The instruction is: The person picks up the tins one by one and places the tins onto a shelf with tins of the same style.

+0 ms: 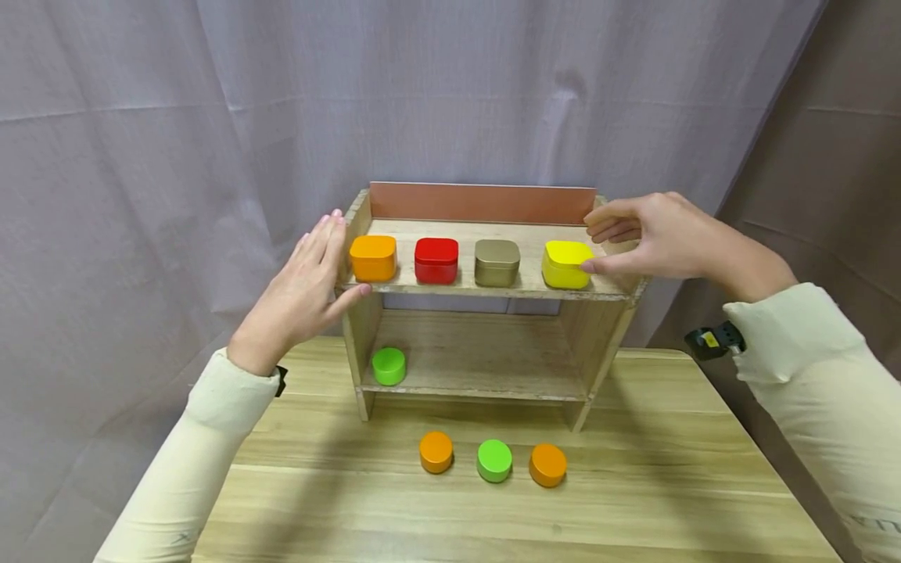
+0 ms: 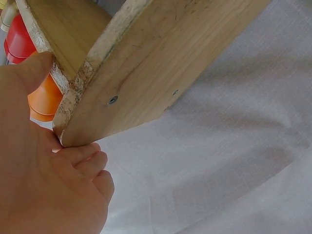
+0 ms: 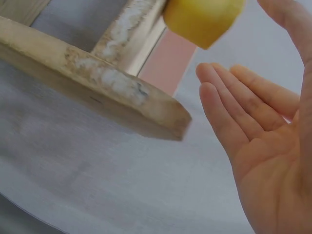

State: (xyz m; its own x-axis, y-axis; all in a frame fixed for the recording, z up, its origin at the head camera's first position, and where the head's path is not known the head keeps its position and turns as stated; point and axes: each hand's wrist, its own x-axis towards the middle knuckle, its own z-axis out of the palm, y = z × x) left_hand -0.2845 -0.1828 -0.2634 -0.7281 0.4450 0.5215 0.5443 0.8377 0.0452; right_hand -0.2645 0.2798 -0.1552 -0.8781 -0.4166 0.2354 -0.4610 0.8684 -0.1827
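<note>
My left hand holds the upper left corner of a two-tier wooden shelf. Its thumb lies at the top board's front edge and the fingers along the outside of the side panel. On the top board stand an orange box, a red box, an olive-gold box and a yellow box, all with rounded corners. At the yellow box's right side is my right hand, thumb and fingers spread apart and nothing between them; its thumb tip overlaps the box in the head view.
A green round tin sits at the left end of the lower board. On the table before the shelf lie an orange tin, another green tin and a second orange tin. Grey curtain hangs behind.
</note>
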